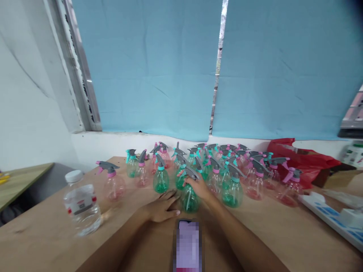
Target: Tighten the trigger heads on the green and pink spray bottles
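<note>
My right hand (197, 184) is closed around the grey spray head of a green spray bottle (190, 201), which stands upright on the table with its clear green body below my fingers. To its left, my left hand (163, 207) lies flat on the wood, fingers spread, holding nothing. Just behind that hand is another green spray bottle (161, 181) with a turquoise collar. A further green bottle (232, 193) stands to the right of my right hand. Below both hands lies a phone (188, 245), its screen blurred out.
Several pink and green spray bottles crowd the back of the wooden table (127, 215). A pink one (114, 187) and a clear water bottle (82, 206) stand at left. On the right are a red plastic bag (303, 160) and a white power strip (334, 217). Blue curtains (159, 68) hang behind.
</note>
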